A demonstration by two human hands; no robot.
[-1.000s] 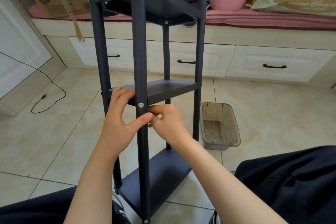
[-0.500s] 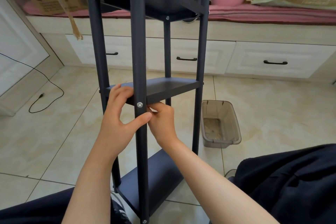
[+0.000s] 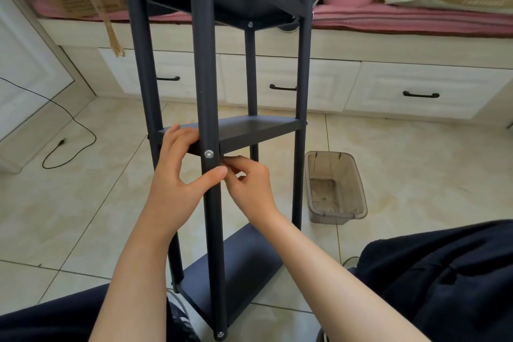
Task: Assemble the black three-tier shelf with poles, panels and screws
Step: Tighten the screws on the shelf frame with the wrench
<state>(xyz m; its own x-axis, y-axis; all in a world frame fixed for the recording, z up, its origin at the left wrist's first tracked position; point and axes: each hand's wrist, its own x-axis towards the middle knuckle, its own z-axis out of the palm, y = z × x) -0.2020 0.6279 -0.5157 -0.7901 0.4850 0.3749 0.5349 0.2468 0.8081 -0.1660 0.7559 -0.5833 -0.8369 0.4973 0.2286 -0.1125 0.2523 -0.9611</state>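
I'm bracing with my left hand (image 3: 177, 175): fingers (image 3: 180, 139) curling over the edge of the matte black middle shelf panel (image 3: 249, 130), thumb pressing the black round metal front pole (image 3: 206, 78) just below the silver round-head screw (image 3: 208, 153). My right hand (image 3: 249, 183) is sitting just right of that screw, behind the pole, fingertips (image 3: 231, 161) pinching together under the panel; I cannot tell what they're pinching, too small. Risks: the panel could be slipping off level if my left grip loosens, or something small could be dropping from my right fingers. The shelf is standing upright on the floor, all three tiers on the poles. A clear grey plastic bin (image 3: 334, 187) is lying right of the pole, well apart.
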